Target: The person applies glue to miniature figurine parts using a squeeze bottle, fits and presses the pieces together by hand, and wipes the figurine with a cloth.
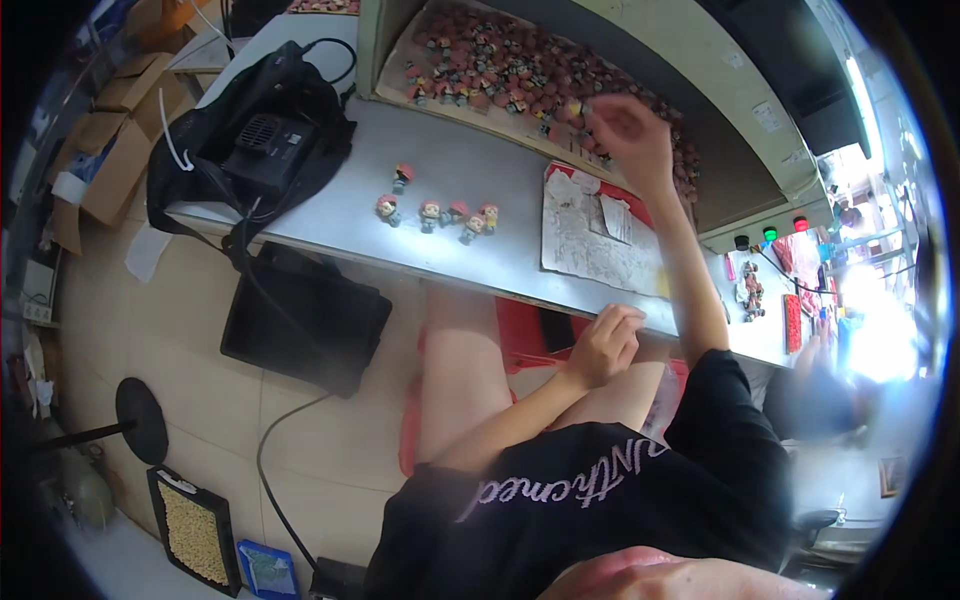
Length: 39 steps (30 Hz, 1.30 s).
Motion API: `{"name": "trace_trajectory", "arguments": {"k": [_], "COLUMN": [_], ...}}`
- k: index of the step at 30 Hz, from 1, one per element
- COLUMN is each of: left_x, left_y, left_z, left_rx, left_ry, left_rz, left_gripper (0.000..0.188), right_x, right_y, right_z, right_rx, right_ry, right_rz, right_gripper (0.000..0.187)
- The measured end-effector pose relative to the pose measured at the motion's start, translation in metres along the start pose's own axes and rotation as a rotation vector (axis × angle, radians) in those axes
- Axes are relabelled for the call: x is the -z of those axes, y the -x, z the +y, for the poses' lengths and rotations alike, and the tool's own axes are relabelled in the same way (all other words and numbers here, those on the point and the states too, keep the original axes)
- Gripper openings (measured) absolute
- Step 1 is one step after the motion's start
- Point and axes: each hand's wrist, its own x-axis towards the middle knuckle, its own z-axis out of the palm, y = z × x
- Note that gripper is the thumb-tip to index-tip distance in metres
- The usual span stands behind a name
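Note:
My right hand [632,135] reaches over a tray [480,112] heaped with small figurines [500,75] that have reddish-pink tops. Its thumb and fingers pinch a small figurine [574,109] with a yellowish part, at the tray's near side. Curled up at the table's front edge is my left hand [605,347]; its fingers hide whatever may be inside. On the table, left of centre, several figurines [430,215] form a loose group, some upright and some tilted or lying against each other. A worn sheet-covered board [590,235] lies under my right forearm.
A grey cabinet-like housing [740,110] arches over the tray. At the table's left lie a black bag [260,130] and cable. Below stands a black bin [305,320]. Cardboard boxes [125,160] are at far left; green and red buttons [785,229] sit at right.

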Motion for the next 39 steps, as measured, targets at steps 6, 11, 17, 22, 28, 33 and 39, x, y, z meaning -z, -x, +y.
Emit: {"name": "trace_trajectory", "arguments": {"k": [6, 11, 17, 22, 28, 33, 39], "left_x": [0.003, 0.016, 0.043, 0.04, 0.02, 0.012, 0.012], "left_y": [0.0, -0.009, -0.034, -0.034, -0.023, -0.019, -0.019], "left_z": [0.003, 0.033, 0.055, 0.066, 0.064, 0.066, 0.062], "left_rx": [0.043, 0.121, 0.038, 0.087, 0.096, 0.086, 0.038], "left_ry": [0.032, 0.093, 0.378, 0.387, 0.306, 0.32, 0.225], "left_rz": [0.03, 0.139, 0.314, 0.099, 0.066, 0.112, 0.066], "left_gripper": [0.019, 0.017, 0.045, 0.042, 0.035, 0.039, 0.035], "right_x": [0.005, 0.018, 0.043, 0.05, 0.062, 0.07, 0.081], "right_y": [0.079, 0.121, 0.163, 0.194, 0.213, 0.213, 0.214], "right_z": [-0.066, -0.081, -0.08, -0.075, -0.068, -0.065, -0.064], "right_rx": [0.069, 0.217, 0.285, -0.081, -0.013, 0.247, 0.309], "right_ry": [-0.333, -0.35, -0.281, -0.566, -0.374, 0.013, 0.152], "right_rz": [-0.024, -0.046, -0.032, 0.006, 0.09, 0.198, 0.122], "right_gripper": [0.022, 0.025, 0.027, 0.024, 0.028, 0.03, 0.029]}}
